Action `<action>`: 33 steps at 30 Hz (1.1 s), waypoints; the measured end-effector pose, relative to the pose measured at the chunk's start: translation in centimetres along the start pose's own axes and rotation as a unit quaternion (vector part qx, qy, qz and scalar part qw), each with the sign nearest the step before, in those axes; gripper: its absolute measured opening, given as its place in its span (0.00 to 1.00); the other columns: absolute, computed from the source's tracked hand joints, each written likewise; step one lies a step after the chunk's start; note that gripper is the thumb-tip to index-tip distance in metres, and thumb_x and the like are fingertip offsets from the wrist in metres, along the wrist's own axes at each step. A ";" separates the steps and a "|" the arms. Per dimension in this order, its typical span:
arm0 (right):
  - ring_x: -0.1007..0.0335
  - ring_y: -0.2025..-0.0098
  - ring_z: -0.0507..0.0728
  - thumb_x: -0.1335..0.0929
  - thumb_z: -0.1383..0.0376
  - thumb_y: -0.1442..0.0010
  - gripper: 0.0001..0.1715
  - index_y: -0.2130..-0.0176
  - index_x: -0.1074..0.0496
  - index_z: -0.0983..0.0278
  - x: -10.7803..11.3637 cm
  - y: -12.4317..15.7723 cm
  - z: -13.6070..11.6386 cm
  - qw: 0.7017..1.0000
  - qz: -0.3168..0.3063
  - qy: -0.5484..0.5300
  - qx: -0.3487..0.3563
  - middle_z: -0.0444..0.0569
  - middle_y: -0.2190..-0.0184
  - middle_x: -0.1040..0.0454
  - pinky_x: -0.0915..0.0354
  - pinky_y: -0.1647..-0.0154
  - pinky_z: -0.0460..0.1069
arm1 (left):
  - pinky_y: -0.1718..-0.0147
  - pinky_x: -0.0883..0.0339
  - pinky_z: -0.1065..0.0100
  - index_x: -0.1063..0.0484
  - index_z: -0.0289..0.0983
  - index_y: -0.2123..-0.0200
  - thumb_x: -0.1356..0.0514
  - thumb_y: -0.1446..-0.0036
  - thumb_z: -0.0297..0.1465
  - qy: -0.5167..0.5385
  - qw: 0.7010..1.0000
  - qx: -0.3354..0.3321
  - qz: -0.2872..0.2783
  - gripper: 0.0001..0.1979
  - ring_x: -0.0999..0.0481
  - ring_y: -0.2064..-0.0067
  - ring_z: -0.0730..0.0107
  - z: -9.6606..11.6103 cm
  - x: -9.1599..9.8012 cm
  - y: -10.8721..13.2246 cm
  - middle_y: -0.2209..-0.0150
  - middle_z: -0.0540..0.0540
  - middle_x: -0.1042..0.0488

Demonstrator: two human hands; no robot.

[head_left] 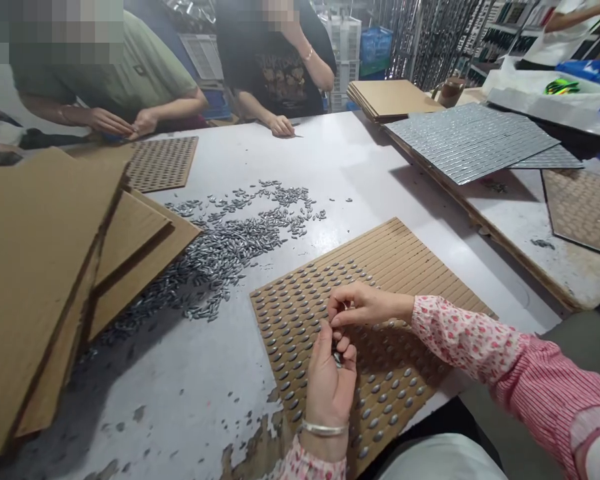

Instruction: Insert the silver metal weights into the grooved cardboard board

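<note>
A brown slotted board (405, 253) lies in front of me, its near half filled with rows of small grey metal pieces. My left hand (330, 380), wearing a silver bangle, is cupped over the board with several metal pieces held in its fingers. My right hand (363, 305), in a pink floral sleeve, reaches across from the right, its fingertips pinched together just above the left hand's fingers, on a piece too small to see clearly. A loose heap of the grey metal pieces (220, 250) is spread on the white table to the left of the board.
A stack of cardboard sheets (45, 280) leans at the left. Two other people sit across the table, one by another perforated board (163, 163). More boards (387, 97), a filled silver sheet (470, 140) and a wooden platform (530, 220) are at right.
</note>
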State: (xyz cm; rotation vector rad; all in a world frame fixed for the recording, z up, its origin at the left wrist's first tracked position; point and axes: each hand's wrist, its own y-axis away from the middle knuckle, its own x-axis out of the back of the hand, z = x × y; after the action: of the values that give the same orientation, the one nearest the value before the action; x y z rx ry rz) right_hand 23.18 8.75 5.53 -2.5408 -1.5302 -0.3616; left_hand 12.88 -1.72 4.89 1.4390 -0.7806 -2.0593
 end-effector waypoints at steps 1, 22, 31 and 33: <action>0.38 0.72 0.48 0.34 0.60 0.43 0.12 0.67 0.31 0.68 0.2 -0.1 0.3 1.000 0.009 0.008 0.001 0.43 0.74 0.31 0.40 0.72 0.42 | 0.84 0.38 0.81 0.30 0.32 0.69 0.47 0.41 0.29 -0.003 1.000 0.001 0.002 0.08 0.35 0.79 0.84 0.1 -0.1 0.1 0.76 0.52 0.34; 0.42 0.57 0.57 0.34 0.63 0.43 0.08 0.69 0.29 0.65 6.3 -2.8 7.6 0.852 0.316 0.379 -0.175 0.51 0.64 0.32 0.45 0.54 0.51 | 0.76 0.34 0.79 0.28 0.30 0.64 0.45 0.43 0.22 -0.075 0.996 -0.035 -0.010 0.07 0.32 0.72 0.81 -0.1 0.7 0.4 0.66 0.44 0.30; 0.34 0.66 0.50 0.32 0.60 0.45 0.13 0.64 0.29 0.67 1.8 -0.4 0.8 0.999 0.017 0.038 -0.007 0.46 0.69 0.28 0.38 0.65 0.45 | 0.79 0.34 0.81 0.28 0.32 0.67 0.44 0.44 0.22 -0.027 0.999 -0.039 0.007 0.06 0.31 0.75 0.83 0.0 0.8 -0.1 0.70 0.48 0.28; 0.34 0.66 0.50 0.32 0.61 0.45 0.11 0.66 0.29 0.67 0.8 -0.1 -0.2 0.999 -0.005 0.044 0.003 0.45 0.70 0.28 0.38 0.65 0.44 | 0.80 0.34 0.82 0.28 0.32 0.66 0.44 0.44 0.22 -0.023 0.999 -0.042 0.005 0.06 0.31 0.76 0.84 0.0 0.8 -0.2 0.71 0.49 0.28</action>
State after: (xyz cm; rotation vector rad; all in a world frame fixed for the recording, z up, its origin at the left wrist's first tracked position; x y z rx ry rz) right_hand 23.41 9.47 5.96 -2.4790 -1.5118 -0.4625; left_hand 12.60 -2.14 4.24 1.3444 -0.7090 -2.0983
